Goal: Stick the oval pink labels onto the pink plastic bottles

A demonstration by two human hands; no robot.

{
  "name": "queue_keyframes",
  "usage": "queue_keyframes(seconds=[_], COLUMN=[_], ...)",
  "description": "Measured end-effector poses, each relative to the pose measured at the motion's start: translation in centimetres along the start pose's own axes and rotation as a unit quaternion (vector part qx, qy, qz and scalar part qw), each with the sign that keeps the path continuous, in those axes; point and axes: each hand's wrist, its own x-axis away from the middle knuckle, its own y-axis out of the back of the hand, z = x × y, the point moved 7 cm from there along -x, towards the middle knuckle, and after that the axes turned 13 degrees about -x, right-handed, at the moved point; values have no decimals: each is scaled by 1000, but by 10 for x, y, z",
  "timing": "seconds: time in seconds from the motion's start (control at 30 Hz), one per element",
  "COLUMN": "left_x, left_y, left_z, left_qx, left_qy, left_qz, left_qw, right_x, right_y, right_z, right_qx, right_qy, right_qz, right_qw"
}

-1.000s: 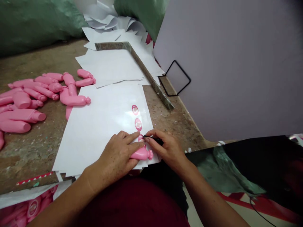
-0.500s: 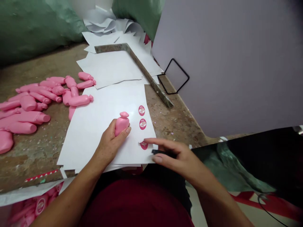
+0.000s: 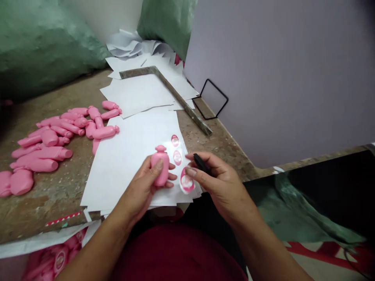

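My left hand [image 3: 143, 181] grips a small pink bottle [image 3: 160, 166], held upright with its flat front facing me, over white sheets. Between the thumb and fingers of my right hand [image 3: 215, 175] is an oval pink-and-white sticker [image 3: 186, 181], lifted off the sheet beside the bottle. A short black tool [image 3: 201, 164], its kind unclear, is also tucked in that hand. Two more oval stickers, an upper one [image 3: 175, 140] and a lower one [image 3: 177, 157], stay on the white sheet [image 3: 117, 171] beyond my hands.
Several pink bottles [image 3: 52, 130] lie heaped on the worn table [image 3: 70, 195] at left. An angled metal bar [image 3: 181, 102] rests on stacked papers [image 3: 137, 91]. A grey panel [image 3: 278, 78] stands at right. Below the left table edge, a bag [image 3: 43, 261] holds labelled pink bottles.
My right hand has peeled the nearest sticker off the sheet and brought it up beside the bottle. My left hand has turned the bottle more upright and shifted slightly right.
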Motion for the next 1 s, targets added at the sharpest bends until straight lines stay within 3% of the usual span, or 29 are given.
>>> queue_keyframes(seconds=[0.13,0.3,0.47,0.67,0.77,0.9,1.0], left_x=[11,14,16,16,14,15,15], left_y=[-20,-21,-18,5,11,14,14], left_z=[6,8,4,1,0,-3,-1], left_qx=[128,169,131,20,-58,-107,-85], left_qy=[41,59,56,20,-3,-22,-11], left_qz=[55,32,15,-105,-127,-146,-145], left_qw=[989,983,990,994,990,983,986], right_x=[1,1,-1,-2,-4,-5,-6], right_y=[-16,-24,-22,-21,-19,-6,-5], right_z=[3,-4,-4,-6,-1,11,2], right_qx=[12,-8,-11,-5,62,150,104], right_qy=[8,-25,-29,-34,21,114,46], right_qz=[36,33,17,36,43,-12,16], right_qw=[999,999,999,999,997,982,993])
